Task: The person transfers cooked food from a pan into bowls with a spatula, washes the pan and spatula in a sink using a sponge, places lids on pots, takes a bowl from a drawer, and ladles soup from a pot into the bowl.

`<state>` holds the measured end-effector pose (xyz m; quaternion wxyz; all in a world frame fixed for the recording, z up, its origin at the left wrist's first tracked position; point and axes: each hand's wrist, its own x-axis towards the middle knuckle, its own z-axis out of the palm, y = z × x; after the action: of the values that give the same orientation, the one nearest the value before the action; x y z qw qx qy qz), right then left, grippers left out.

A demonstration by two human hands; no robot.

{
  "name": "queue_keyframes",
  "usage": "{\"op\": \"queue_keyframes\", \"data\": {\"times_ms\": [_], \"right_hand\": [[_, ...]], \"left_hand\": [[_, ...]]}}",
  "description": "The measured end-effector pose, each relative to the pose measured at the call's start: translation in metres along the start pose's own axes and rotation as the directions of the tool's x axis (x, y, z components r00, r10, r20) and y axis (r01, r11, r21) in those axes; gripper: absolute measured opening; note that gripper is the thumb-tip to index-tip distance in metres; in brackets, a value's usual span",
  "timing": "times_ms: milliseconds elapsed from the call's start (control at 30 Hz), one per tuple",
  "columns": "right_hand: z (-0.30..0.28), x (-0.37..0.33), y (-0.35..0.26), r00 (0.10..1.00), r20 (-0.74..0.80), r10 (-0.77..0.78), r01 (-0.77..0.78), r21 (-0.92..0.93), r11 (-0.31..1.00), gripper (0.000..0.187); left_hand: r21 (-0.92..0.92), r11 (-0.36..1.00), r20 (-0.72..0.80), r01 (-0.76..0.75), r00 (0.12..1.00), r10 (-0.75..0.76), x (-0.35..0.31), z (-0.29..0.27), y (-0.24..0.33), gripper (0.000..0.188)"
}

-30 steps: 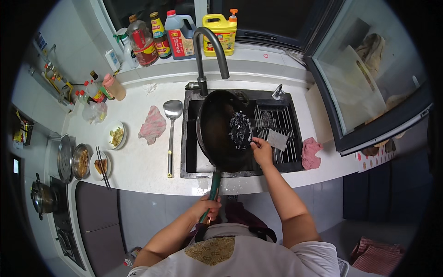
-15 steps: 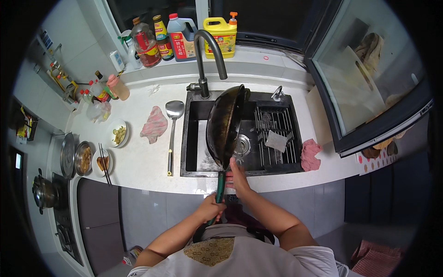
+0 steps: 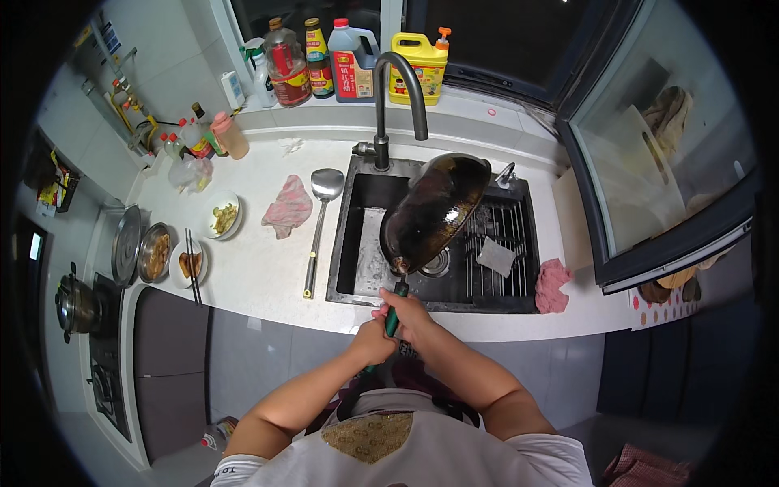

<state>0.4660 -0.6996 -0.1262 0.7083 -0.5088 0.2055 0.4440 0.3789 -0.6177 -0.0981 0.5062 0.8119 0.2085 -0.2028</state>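
Gripping the green handle (image 3: 393, 318) with both left hand (image 3: 372, 344) and right hand (image 3: 410, 315) closed, black wok (image 3: 434, 213) tilted over sink (image 3: 365, 235), centre frame, pink cloth (image 3: 287, 206) left of it

Both forearms reach forward, left hand (image 3: 372, 345) and right hand (image 3: 408, 312) clenched close together, right slightly ahead.

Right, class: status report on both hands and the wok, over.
Both hands, left hand and right hand, grip the wok handle. Wok tilted over sink. Faucet close behind.

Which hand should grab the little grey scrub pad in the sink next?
Probably the right hand: it is nearer the grey pad on the rack, while the left hand grips the wok handle lower down.
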Motion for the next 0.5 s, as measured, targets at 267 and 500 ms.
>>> {"op": "queue_keyframes", "data": {"times_ms": [267,500], "right_hand": [[-0.008,0.003,-0.009,0.999,-0.038,0.003,-0.002,0.030,1.000,0.026],[-0.008,0.003,-0.009,0.997,-0.074,0.018,-0.019,-0.012,1.000,0.025]], "left_hand": [[-0.039,0.997,0.070,0.064,0.996,-0.062,0.003,0.001,0.020,0.043],[-0.076,0.993,0.095,0.088,0.992,-0.080,0.005,0.005,0.016,0.045]]}}
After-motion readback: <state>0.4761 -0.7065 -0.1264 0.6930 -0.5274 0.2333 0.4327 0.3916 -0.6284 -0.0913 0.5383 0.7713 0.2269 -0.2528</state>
